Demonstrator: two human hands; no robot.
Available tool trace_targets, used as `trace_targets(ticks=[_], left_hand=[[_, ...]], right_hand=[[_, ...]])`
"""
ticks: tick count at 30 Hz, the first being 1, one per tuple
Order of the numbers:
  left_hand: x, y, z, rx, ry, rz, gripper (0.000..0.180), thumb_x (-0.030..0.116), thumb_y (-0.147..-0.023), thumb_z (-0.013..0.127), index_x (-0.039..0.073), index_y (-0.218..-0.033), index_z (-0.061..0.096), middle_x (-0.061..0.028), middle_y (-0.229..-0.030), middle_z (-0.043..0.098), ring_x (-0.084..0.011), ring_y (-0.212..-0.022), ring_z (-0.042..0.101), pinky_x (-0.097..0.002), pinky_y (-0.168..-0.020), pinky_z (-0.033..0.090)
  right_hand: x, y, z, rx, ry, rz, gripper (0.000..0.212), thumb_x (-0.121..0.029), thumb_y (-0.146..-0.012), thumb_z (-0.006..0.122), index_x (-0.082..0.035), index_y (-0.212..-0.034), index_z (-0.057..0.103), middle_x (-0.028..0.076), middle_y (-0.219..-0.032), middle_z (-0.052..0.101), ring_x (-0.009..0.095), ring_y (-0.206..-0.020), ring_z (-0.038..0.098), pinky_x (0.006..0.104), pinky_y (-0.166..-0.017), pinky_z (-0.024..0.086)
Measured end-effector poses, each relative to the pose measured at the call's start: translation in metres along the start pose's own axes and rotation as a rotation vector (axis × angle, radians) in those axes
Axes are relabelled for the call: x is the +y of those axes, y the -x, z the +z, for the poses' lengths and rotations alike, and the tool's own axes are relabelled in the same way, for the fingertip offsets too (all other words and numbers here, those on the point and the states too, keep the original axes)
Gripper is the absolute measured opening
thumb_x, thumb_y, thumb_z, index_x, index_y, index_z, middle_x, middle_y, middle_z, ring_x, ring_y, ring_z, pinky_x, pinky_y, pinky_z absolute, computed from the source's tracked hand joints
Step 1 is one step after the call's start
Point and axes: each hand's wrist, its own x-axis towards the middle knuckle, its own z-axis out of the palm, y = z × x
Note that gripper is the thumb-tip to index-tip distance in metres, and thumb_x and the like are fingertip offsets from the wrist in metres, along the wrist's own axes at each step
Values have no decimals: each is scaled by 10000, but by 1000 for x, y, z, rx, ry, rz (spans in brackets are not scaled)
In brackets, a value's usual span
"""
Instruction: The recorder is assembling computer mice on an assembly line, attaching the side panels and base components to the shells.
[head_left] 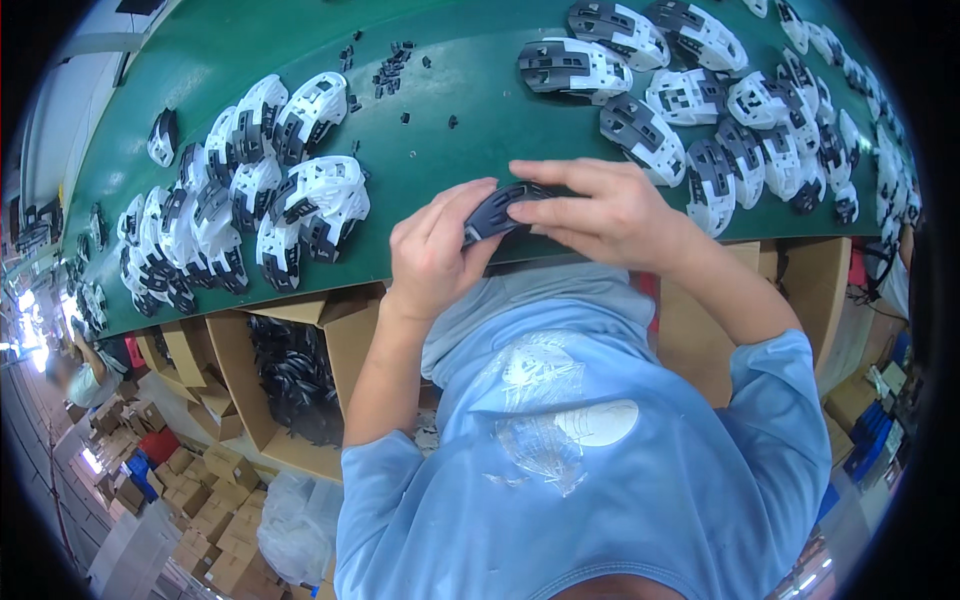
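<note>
Over the near edge of the green table, both my hands hold a black curved plastic shell (490,213) with slots in it. My left hand (437,240) grips its left side, thumb below and fingers behind. My right hand (610,210) closes on its right side, the fingers lying across the top; part of the shell is hidden under them. Just left of my hands stands a cluster of black-and-white slotted shells (320,195). More such shells (645,135) lie to the right. Small black parts (392,75) are scattered on the table beyond my hands.
The green table (450,155) curves across the view. Beneath its near edge, an open cardboard box (335,360) holds black pieces (290,375). Stacked cartons (215,510) and a clear plastic bag (298,525) are at the lower left. Another person (90,375) is at the far left.
</note>
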Motion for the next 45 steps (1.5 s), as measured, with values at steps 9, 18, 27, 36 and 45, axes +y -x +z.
trace_targets(ticks=[9,18,27,36,45], left_hand=[[2,5,-1,-108,181,-61,525,109,-816,773,-24,-1286,580,-286,-1385,587,-417,-1218,628,-467,-1004,513],[-15,5,-5,-197,-127,90,789,30,-706,810,-23,-1424,488,-251,-1416,591,-437,-1259,589,-506,-1075,469],[-5,-13,-4,-153,-231,80,643,137,-685,853,-14,-1271,638,-208,-1235,699,-386,-1115,677,-448,-969,543],[-15,-5,-8,-133,-66,73,650,91,-682,841,-15,-1286,628,-209,-1256,682,-388,-1164,639,-460,-1026,501],[-22,-11,-8,-70,-272,211,635,229,-625,903,16,-1180,680,-161,-1055,711,-396,-950,662,-476,-867,542]], right_hand=[[11,14,20,154,0,-213,306,-153,-787,845,-106,-1084,787,124,-1192,724,292,-908,720,355,-762,596],[29,6,16,-163,163,54,721,-371,-751,852,-83,-1369,616,56,-1264,659,289,-1185,566,454,-1032,429],[42,-1,6,-238,192,-37,737,-396,-735,839,-92,-1370,618,44,-1189,665,284,-1051,563,397,-976,464],[24,9,15,-158,203,-16,817,-468,-764,855,-36,-1394,565,120,-1384,588,348,-1311,482,496,-1118,375],[39,-3,24,-122,174,-117,685,-405,-725,853,-45,-1265,635,111,-1251,642,345,-1223,548,486,-1057,434]])
